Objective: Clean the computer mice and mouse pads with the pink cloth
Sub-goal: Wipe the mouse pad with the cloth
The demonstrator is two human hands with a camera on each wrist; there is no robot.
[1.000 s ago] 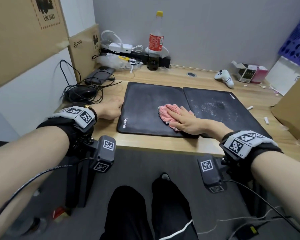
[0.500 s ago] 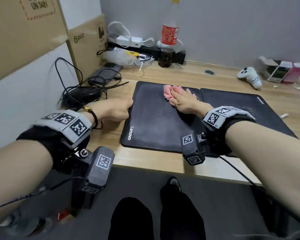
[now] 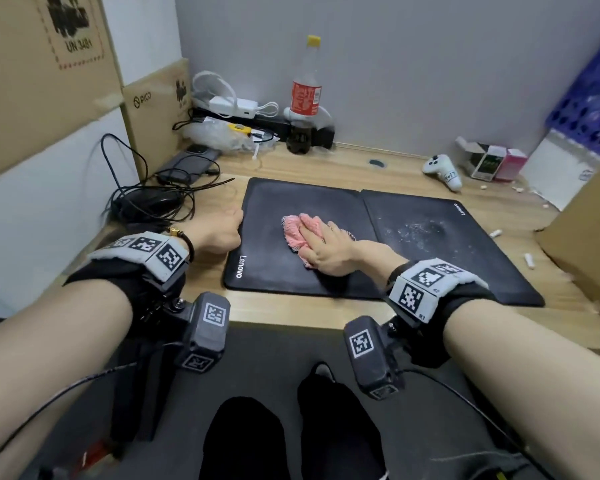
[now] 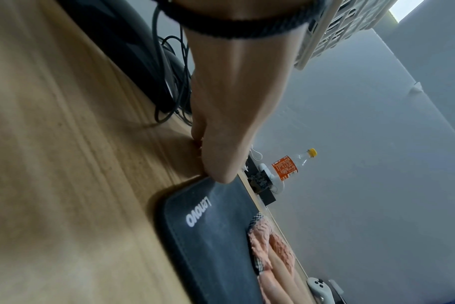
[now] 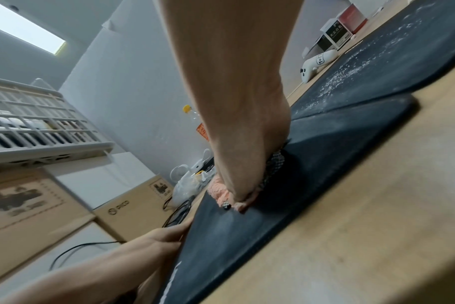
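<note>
Two black mouse pads lie side by side on the wooden desk. My right hand [image 3: 326, 247] lies flat on the crumpled pink cloth [image 3: 297, 230] and presses it onto the middle of the left mouse pad [image 3: 271, 202], which bears a Lenovo logo. My left hand [image 3: 219, 230] sits curled at that pad's left edge, and its thumb and fingers pinch the edge [image 4: 216, 236]. The right mouse pad [image 3: 447, 244] is sprinkled with white dust. A black mouse [image 3: 153, 202] lies in tangled cables at the far left, away from both hands.
A cola bottle [image 3: 305, 98] and chargers stand by the back wall. A white controller [image 3: 442, 169] and small boxes [image 3: 492, 162] lie at the back right. Cardboard boxes [image 3: 156, 109] line the left, and another carton [image 3: 589, 244] the right. White bits [image 3: 529, 260] dot the desk.
My right hand swept the cloth from the left pad's near right to its far edge, then pulled it back to the middle. The left hand stayed at the pad's edge.
</note>
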